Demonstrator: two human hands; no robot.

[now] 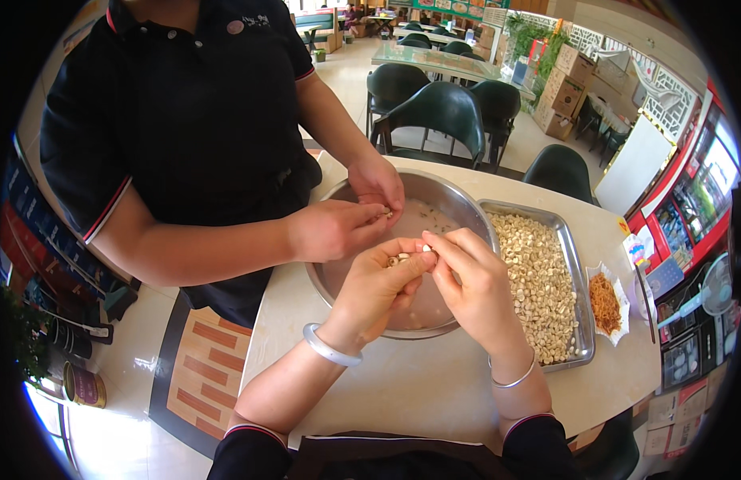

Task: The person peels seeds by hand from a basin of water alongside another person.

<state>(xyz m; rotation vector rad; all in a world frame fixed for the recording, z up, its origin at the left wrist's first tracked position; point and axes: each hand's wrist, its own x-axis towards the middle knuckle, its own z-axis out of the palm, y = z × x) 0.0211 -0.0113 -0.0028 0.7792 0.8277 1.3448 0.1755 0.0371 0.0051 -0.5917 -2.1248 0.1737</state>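
Note:
Over a wide stainless steel basin (487,225) of cloudy pinkish water, my two hands meet at the fingertips. Several pale lotus seeds (397,259) lie cupped in my left hand (373,288), which wears a pale bangle at the wrist. One white lotus seed (427,248) is pinched at the fingertips where both hands touch; my right hand (475,288) grips it from the right. Small dark bits float in the water near the far side. To the right, a shallow metal tray (580,306) holds a thick layer of split-looking pale seeds (532,270).
A co-worker's hands (337,231) handle a seed above the basin's left side, close to mine. A white paper (616,327) with orange-brown shreds (604,303) lies right of the tray. Beyond the table (394,384) stand dark chairs (433,120).

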